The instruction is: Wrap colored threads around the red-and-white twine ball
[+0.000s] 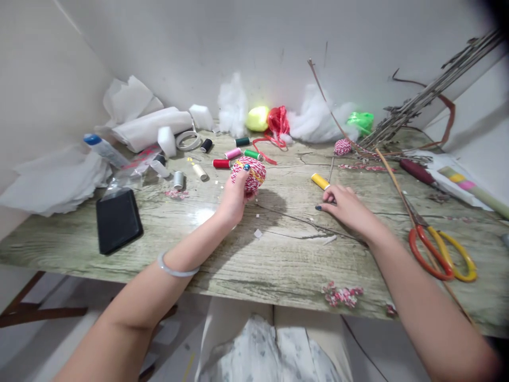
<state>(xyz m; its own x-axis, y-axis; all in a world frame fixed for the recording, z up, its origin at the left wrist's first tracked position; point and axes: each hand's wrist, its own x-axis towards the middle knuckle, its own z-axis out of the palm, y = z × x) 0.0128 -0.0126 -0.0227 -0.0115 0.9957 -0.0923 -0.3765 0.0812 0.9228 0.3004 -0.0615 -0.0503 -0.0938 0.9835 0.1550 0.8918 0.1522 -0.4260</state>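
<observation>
My left hand (234,197) is closed around a ball of red and white twine (250,174), held just above the wooden table (278,254). My right hand (345,208) rests on the table with its fingers pinched together near a thin dark twig (290,217) that lies across the wood. What the fingers pinch is too small to make out. A yellow thread spool (320,181) lies just beyond that hand.
Several thread spools (221,163) lie at the back, with white stuffing (318,119) and paper (147,124). Orange and yellow scissors (441,252) lie at the right, a black phone (118,220) at the left, and dry branches (429,93) lean on the wall.
</observation>
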